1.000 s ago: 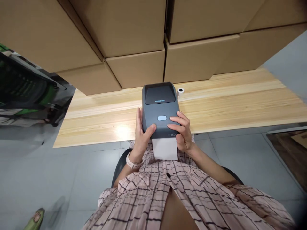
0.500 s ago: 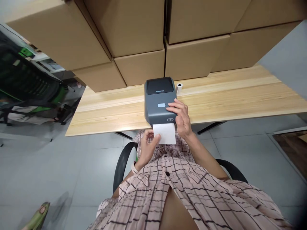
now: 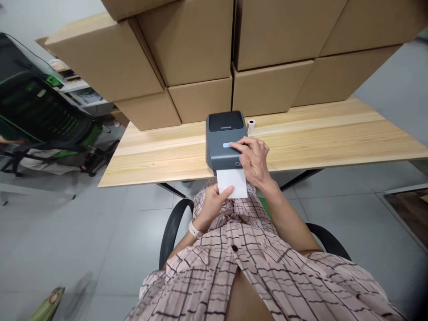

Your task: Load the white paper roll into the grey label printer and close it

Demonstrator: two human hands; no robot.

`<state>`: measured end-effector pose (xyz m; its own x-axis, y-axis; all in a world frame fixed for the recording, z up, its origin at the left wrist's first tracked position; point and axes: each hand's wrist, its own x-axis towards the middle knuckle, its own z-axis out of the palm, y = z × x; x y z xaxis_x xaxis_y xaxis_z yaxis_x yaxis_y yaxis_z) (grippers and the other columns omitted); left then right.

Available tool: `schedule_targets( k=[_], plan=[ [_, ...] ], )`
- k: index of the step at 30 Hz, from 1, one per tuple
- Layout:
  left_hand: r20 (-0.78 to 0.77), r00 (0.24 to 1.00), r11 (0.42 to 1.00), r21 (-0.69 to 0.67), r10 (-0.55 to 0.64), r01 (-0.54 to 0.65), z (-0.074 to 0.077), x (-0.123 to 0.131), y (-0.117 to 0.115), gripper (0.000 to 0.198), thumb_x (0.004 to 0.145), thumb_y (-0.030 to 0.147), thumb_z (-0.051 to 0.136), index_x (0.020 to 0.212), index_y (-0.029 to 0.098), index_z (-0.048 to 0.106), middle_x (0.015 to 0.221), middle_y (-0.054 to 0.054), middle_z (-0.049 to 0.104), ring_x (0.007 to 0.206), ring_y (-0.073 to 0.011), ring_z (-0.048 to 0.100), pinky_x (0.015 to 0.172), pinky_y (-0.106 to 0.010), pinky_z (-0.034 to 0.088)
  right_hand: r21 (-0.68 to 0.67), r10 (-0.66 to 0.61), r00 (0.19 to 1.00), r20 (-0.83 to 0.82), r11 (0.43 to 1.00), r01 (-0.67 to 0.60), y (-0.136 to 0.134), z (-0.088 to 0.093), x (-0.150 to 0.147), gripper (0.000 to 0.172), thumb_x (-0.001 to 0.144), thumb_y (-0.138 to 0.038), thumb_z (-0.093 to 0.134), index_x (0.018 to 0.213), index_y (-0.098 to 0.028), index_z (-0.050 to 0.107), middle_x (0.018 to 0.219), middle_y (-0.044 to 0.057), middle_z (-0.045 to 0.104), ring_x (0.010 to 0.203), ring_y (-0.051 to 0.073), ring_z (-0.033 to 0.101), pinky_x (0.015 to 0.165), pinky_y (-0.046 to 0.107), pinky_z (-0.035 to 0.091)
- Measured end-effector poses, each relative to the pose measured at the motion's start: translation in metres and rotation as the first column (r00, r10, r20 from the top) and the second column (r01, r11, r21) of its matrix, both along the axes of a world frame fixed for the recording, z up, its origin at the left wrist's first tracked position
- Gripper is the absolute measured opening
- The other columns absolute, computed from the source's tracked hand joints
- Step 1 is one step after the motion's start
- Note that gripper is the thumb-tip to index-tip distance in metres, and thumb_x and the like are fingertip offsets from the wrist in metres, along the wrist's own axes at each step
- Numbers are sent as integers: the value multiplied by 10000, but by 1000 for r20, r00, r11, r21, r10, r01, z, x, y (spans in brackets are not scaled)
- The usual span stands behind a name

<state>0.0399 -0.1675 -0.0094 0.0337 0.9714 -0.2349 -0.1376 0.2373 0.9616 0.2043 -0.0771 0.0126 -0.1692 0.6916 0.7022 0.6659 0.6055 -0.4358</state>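
A dark grey label printer (image 3: 222, 149) stands at the table's front edge, with a blank white label (image 3: 238, 183) hanging from its front slot. My left hand (image 3: 216, 200) pinches the label's lower left part, thumb on top and the other fingers mostly behind it. Over the printer's right front side lies my right hand (image 3: 256, 158), holding nothing. Its index finger reaches out to the pale rectangular button (image 3: 226, 145) on the lid and appears to touch it. The little round mark on the printer's front is partly covered by that hand.
A small white paper roll (image 3: 251, 125) stands just right of the printer. Stacked cardboard boxes (image 3: 200, 100) line the back of the wooden table (image 3: 157, 156). At the left is a black office chair (image 3: 43, 111); another person's shoe (image 3: 48, 305) shows at bottom left.
My right hand has shifted on the printer, its index finger now at the pale button. My left thumb has moved further onto the label. The whole view has swung slightly.
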Motion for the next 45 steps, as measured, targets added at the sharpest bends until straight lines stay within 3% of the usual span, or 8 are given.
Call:
schedule_targets(
  k=[10,14,17,21,30,38,42,45],
  plan=[
    [-114,991,998,7,-62,63,-10,-15,5,513,762,617,835,655,144,669,593,9,598,578,-108,495,577,-252,398,-43,21,967,253,999,-10,10,26,2,405,1120,-479,369,1128,-309,737,1428,18,664,1537,299,390,1296,624,89],
    [-256,910,916,323,327,-238,-4,-32,16,466,982,546,634,714,168,684,643,11,593,644,-124,540,657,-258,452,-110,58,965,257,993,-30,12,26,2,385,1098,-533,414,1132,-302,720,1538,10,614,1603,319,319,1316,665,63],
    [-212,838,773,544,503,-326,5,-40,36,366,1036,502,567,1147,202,744,1129,-84,755,1065,-206,698,953,-332,547,-168,114,982,153,982,-88,7,16,7,441,1085,-598,398,1244,-301,681,1647,38,515,1618,334,313,1316,672,139],
    [-200,938,838,528,282,-139,3,-37,53,644,1046,488,559,1645,326,387,1768,-73,340,1638,-261,328,1329,-429,310,-253,75,977,-199,959,-125,-10,-15,17,598,1079,-626,383,1597,-330,425,1739,86,372,1624,326,323,1297,621,298],
    [-343,904,847,530,256,-38,-25,-34,46,710,1052,573,497,1695,373,271,1821,-24,186,1695,-293,147,1386,-430,164,-355,42,927,-372,917,-184,-32,-43,11,667,1101,-551,387,1719,-390,197,1778,33,296,1635,314,305,1325,572,304],
    [-350,876,757,653,331,-26,-6,-44,71,719,1056,712,200,1649,358,401,1761,-6,361,1698,-282,125,1388,-530,158,-250,30,965,-260,963,-97,-20,-7,18,722,1066,-698,245,1710,-372,262,1714,73,414,1579,357,393,1268,614,365],
    [-298,888,650,760,350,-1,31,-57,116,735,1059,719,176,1553,336,562,1627,-32,568,1614,-283,391,1393,-550,157,-70,11,997,-82,997,-16,27,37,18,905,986,-827,119,1726,-312,204,1716,125,392,1596,382,349,1288,657,300],
    [-219,921,680,731,322,-64,53,-63,152,518,1088,558,413,1469,298,648,1532,-50,663,1474,-264,584,1319,-512,366,21,-17,1000,-3,1000,17,77,72,14,901,987,-825,89,1711,-301,203,1710,119,398,1609,374,333,1296,658,276]
  ],
)
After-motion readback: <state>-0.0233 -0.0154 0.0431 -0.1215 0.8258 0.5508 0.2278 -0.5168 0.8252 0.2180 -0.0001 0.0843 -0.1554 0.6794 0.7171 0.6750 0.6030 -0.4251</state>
